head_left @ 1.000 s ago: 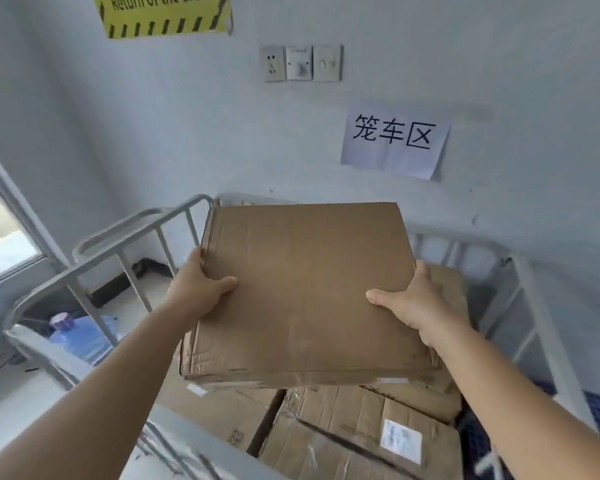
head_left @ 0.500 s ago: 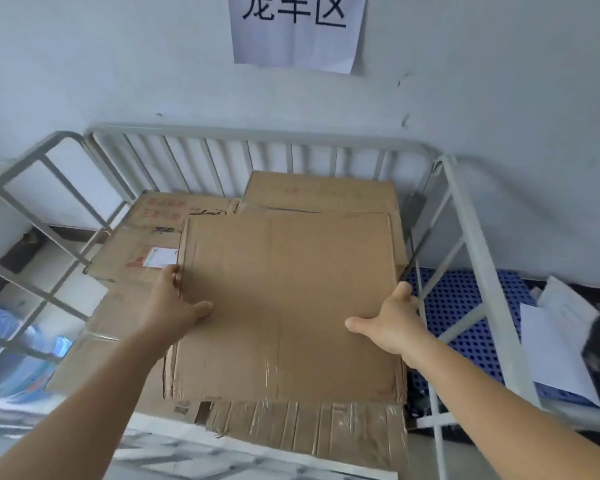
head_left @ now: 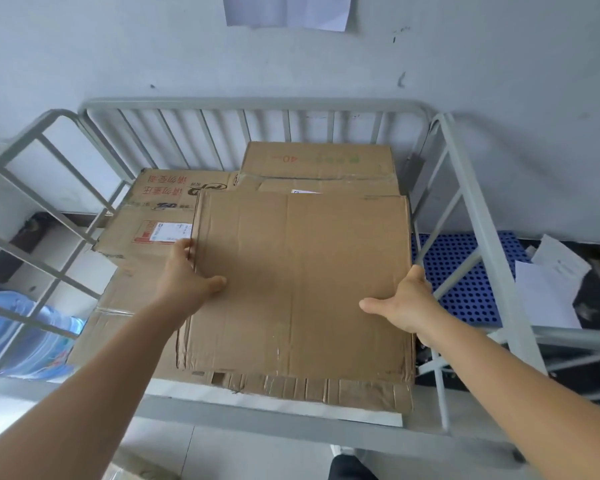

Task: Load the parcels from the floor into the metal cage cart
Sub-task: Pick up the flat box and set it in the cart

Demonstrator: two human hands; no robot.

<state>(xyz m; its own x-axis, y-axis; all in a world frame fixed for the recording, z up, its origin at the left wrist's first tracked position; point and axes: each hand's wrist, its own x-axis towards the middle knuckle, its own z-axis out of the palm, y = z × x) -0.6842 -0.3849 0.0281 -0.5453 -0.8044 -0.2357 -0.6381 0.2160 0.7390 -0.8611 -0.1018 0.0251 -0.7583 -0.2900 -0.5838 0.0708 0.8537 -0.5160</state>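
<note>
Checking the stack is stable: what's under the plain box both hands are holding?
Under the plain box: a taped carton edge in front, another box behind. The rest is covered.

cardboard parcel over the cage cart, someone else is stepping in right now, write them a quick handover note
Left hand: grips the left edge of the flat cardboard parcel, thumb on top.
Right hand: grips its right edge, thumb on top.
Parcel: inside the metal cage cart, on or just above the stacked boxes; contact cannot be told.
Done: several boxes are in the cart.
Left: set this one down, let go, then check the floor for more parcels; the floor pile is out of view.
</note>
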